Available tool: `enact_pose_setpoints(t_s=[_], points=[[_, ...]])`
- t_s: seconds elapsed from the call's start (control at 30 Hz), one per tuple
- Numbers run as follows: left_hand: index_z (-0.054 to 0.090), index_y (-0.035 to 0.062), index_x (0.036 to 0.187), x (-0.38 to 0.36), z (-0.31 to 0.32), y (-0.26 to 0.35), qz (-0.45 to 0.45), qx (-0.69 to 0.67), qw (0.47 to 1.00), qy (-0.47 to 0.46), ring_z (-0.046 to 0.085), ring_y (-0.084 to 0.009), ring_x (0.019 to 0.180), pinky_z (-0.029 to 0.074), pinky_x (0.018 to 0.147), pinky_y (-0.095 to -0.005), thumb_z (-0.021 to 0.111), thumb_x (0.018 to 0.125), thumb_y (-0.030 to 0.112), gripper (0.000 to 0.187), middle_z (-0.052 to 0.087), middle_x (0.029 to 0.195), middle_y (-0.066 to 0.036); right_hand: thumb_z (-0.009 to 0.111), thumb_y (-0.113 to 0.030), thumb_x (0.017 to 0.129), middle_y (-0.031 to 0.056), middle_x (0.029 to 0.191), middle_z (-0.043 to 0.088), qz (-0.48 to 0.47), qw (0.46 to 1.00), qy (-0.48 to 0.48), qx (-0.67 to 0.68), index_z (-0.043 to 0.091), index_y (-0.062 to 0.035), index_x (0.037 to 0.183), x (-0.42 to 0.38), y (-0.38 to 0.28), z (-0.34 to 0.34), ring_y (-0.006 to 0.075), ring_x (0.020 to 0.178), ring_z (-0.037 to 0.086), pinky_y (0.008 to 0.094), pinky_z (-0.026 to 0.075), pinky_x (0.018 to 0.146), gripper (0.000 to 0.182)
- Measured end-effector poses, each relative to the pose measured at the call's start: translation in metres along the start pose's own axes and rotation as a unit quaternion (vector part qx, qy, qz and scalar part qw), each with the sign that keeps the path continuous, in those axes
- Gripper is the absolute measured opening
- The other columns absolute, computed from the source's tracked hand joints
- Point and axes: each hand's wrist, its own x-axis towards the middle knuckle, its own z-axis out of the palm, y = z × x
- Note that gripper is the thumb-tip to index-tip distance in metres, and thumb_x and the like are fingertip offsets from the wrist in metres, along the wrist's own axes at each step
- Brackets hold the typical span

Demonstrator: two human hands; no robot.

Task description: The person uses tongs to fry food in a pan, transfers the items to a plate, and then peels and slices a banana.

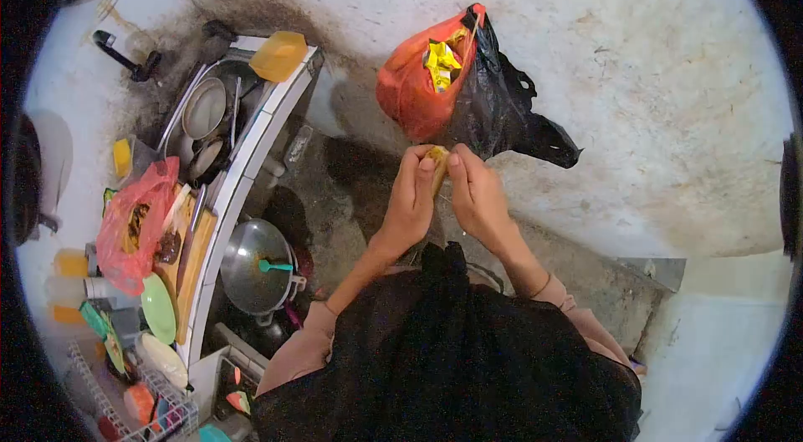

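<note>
Both my hands meet in front of me over the concrete floor, pinching one small yellowish piece of food [437, 164] between their fingertips. My left hand [410, 201] grips it from the left and my right hand [477, 199] from the right. Just beyond them on the floor lies an open orange plastic bag [406, 86] with yellow wrappers [441, 62] inside, joined to a black plastic bag [498, 112]. My dark clothing fills the lower middle of the view.
At left, a tiled counter [251, 149] holds a sink with metal bowls [205, 107], an orange sponge [278, 56], a red bag [134, 220], a cutting board and plates. A lidded metal pot [255, 266] sits below it. A dish rack [138, 408] stands at bottom left.
</note>
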Motion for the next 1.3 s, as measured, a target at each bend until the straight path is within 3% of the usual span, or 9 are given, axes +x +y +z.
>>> enact_pose_setpoints(t_s=[0.23, 0.57, 0.77, 0.83, 0.97, 1.03, 1.13, 1.23, 1.3], points=[[0.043, -0.0018, 0.100, 0.021, -0.003, 0.008, 0.113, 0.087, 0.989, -0.027, 0.047, -0.0241, 0.083, 0.038, 0.076, -0.0319, 0.036, 0.092, 0.021, 0.025, 0.044, 0.090, -0.014, 0.034, -0.021, 0.090, 0.0190, 0.064, 0.045, -0.023, 0.995, 0.072, -0.071, 0.043, -0.0025, 0.072, 0.011, 0.001, 0.011, 0.0392, 0.062, 0.048, 0.0425, 0.037, 0.053, 0.027], [0.043, -0.0013, 0.099, 0.037, -0.003, 0.002, 0.122, 0.061, 0.990, -0.045, 0.047, -0.0238, 0.079, 0.039, 0.074, -0.0323, 0.036, 0.091, 0.018, 0.022, 0.044, 0.087, -0.014, 0.037, -0.021, 0.088, 0.0129, 0.057, 0.047, -0.037, 0.978, 0.131, -0.157, 0.044, -0.0065, 0.067, 0.023, 0.007, 0.016, 0.0335, 0.056, 0.050, 0.0421, 0.038, 0.051, 0.026], [0.043, -0.0005, 0.100, 0.044, -0.009, 0.001, 0.045, 0.004, 0.996, -0.074, 0.046, -0.0175, 0.080, 0.039, 0.073, -0.0294, 0.034, 0.092, 0.020, 0.024, 0.046, 0.087, -0.011, 0.038, -0.022, 0.090, 0.0135, 0.055, 0.044, 0.060, 0.989, 0.132, -0.004, 0.044, -0.0044, 0.069, 0.025, 0.011, 0.025, 0.0300, 0.049, 0.045, 0.0349, 0.038, 0.050, 0.028], [0.044, 0.0003, 0.101, 0.043, -0.009, 0.002, -0.021, -0.061, 0.995, -0.074, 0.045, -0.0145, 0.080, 0.039, 0.073, -0.0280, 0.033, 0.093, 0.022, 0.025, 0.047, 0.088, -0.009, 0.037, -0.023, 0.091, 0.0122, 0.055, 0.041, 0.089, 0.982, 0.138, 0.096, 0.044, -0.0034, 0.071, 0.023, 0.021, 0.034, 0.0228, 0.049, 0.042, 0.0317, 0.037, 0.050, 0.029], [0.044, 0.0033, 0.105, 0.048, -0.014, -0.007, -0.058, -0.139, 0.986, -0.071, 0.046, -0.0118, 0.083, 0.039, 0.074, -0.0250, 0.026, 0.095, 0.027, 0.032, 0.049, 0.092, -0.005, 0.035, -0.022, 0.093, 0.0105, 0.059, 0.037, 0.116, 0.949, 0.154, 0.249, 0.044, -0.0020, 0.075, 0.030, 0.016, 0.043, 0.0115, 0.055, 0.038, 0.0288, 0.035, 0.050, 0.029], [0.042, 0.0035, 0.107, 0.053, -0.018, -0.004, -0.068, -0.175, 0.979, -0.079, 0.046, -0.0112, 0.083, 0.039, 0.073, -0.0243, 0.028, 0.095, 0.027, 0.030, 0.049, 0.094, -0.005, 0.034, -0.021, 0.093, 0.0082, 0.060, 0.039, 0.120, 0.947, 0.159, 0.253, 0.044, -0.0015, 0.076, 0.035, 0.008, 0.044, 0.0097, 0.057, 0.038, 0.0278, 0.035, 0.051, 0.028], [0.039, 0.0005, 0.106, 0.059, -0.022, -0.003, -0.020, -0.099, 0.989, -0.109, 0.042, -0.0114, 0.081, 0.036, 0.075, -0.0247, 0.037, 0.092, 0.021, 0.024, 0.044, 0.090, -0.005, 0.034, -0.020, 0.094, 0.0035, 0.061, 0.040, 0.096, 0.965, 0.149, 0.195, 0.044, -0.0015, 0.076, 0.038, 0.006, 0.043, 0.0081, 0.059, 0.037, 0.0259, 0.034, 0.052, 0.028], [0.038, 0.0034, 0.112, 0.065, -0.026, -0.014, 0.027, -0.075, 0.987, -0.142, 0.043, -0.0092, 0.081, 0.039, 0.071, -0.0230, 0.035, 0.093, 0.024, 0.028, 0.046, 0.094, -0.004, 0.034, -0.019, 0.094, -0.0013, 0.062, 0.038, 0.096, 0.975, 0.156, 0.123, 0.044, -0.0021, 0.076, 0.040, 0.002, 0.044, 0.0067, 0.060, 0.034, 0.0239, 0.033, 0.052, 0.027], [0.040, 0.0052, 0.107, 0.067, -0.023, -0.012, -0.010, -0.168, 0.981, -0.101, 0.043, -0.0101, 0.078, 0.039, 0.069, -0.0243, 0.036, 0.093, 0.028, 0.027, 0.046, 0.089, -0.003, 0.034, -0.019, 0.094, -0.0030, 0.062, 0.035, 0.115, 0.964, 0.196, 0.134, 0.043, -0.0030, 0.075, 0.036, 0.004, 0.046, 0.0060, 0.059, 0.032, 0.0230, 0.031, 0.052, 0.026]])
